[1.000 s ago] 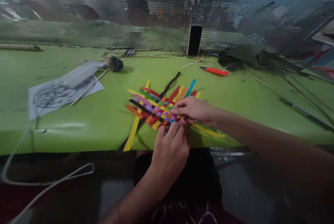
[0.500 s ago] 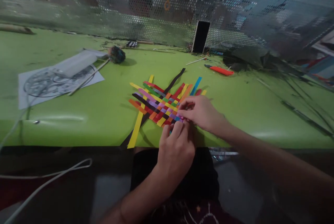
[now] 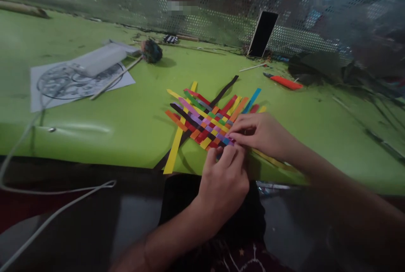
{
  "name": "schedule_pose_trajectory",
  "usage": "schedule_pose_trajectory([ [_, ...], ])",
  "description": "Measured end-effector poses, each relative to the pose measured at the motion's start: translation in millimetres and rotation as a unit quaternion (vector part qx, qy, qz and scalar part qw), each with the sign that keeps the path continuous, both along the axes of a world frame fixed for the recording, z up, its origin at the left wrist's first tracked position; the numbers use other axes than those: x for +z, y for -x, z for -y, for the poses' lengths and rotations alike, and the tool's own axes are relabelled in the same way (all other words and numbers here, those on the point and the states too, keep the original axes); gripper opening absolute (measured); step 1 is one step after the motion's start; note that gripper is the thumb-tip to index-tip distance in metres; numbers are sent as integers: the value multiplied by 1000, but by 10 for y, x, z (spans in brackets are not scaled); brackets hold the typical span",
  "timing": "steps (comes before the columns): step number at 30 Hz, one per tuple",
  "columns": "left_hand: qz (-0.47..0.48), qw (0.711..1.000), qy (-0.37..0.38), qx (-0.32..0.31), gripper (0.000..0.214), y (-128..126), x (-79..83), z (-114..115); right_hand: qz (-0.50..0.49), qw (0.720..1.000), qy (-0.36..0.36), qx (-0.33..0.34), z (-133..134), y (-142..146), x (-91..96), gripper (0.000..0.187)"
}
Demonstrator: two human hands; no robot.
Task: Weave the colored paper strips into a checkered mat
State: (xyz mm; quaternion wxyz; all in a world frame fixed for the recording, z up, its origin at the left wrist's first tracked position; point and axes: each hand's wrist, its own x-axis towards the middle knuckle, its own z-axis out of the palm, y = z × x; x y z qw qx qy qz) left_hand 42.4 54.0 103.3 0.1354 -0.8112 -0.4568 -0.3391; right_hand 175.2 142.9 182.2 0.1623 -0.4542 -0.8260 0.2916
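Note:
A mat of woven coloured paper strips (image 3: 205, 120) lies near the front edge of the green table (image 3: 126, 124). Yellow, black, red, orange, purple and blue strips cross each other, and a long yellow strip (image 3: 177, 149) sticks out over the table edge. My right hand (image 3: 262, 134) rests on the mat's near right corner, fingers pinched on a strip end. My left hand (image 3: 226, 179) comes up from below, its fingertips pressed together at the same corner. What exactly each pinch holds is hidden by the fingers.
A printed sheet with a white box (image 3: 79, 80) lies at the left, with a stick and a dark ball (image 3: 151, 50) beside it. A phone (image 3: 263, 33) leans on the perforated back wall. An orange knife (image 3: 283, 82) lies at the right. White cables (image 3: 57, 204) hang below the table.
The view has swung left and down a little, so the mat sits further right in the picture. Both hands stay at the mat's near right corner, fingers shifting slightly.

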Motion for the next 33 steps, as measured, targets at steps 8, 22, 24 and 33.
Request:
schedule_pose_trajectory([
  [8, -69, 997, 12, -16, 15, 66, 75, -13, 35, 997, 11, 65, -136, 0, 38, 15],
  [22, -22, 999, -13, -37, 17, 81, 3, -18, 18, 998, -48, -27, 19, 29, -83, 9],
  [24, -16, 999, -12, -38, 16, 86, -1, -13, 36, 996, -81, -22, 50, 29, -84, 14],
  [33, -2, 999, 19, -42, 9, 77, 42, -26, 108, 987, -120, 19, 46, 108, -48, 17],
])
